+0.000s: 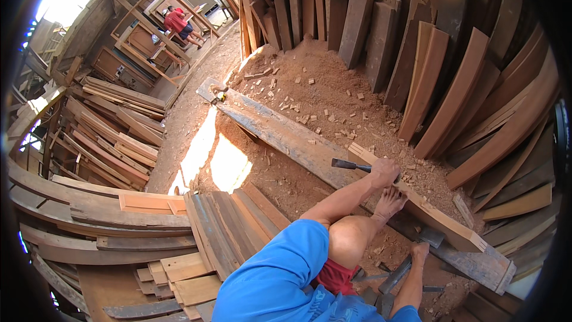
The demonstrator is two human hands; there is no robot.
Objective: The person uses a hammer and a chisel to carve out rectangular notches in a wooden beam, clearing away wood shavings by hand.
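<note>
My left hand is closed around a chisel, its broad dark blade pointing left. Under that hand, a thick wooden beam lies along a long, worn bench plank. Cut lines show at the beam's far end and marks at its near end. My bare foot presses against the beam just below the chisel. Lower right, my right hand grips what looks like a hammer, its grey block-like head beside the beam. A dark elongated tool part extends below that hand, partly hidden.
Tall boards lean along the right and back. Stacked planks lie left of me. Wood chips and sawdust cover the ground. A tape measure sits at the bench's far end. Someone in red bends near door frames.
</note>
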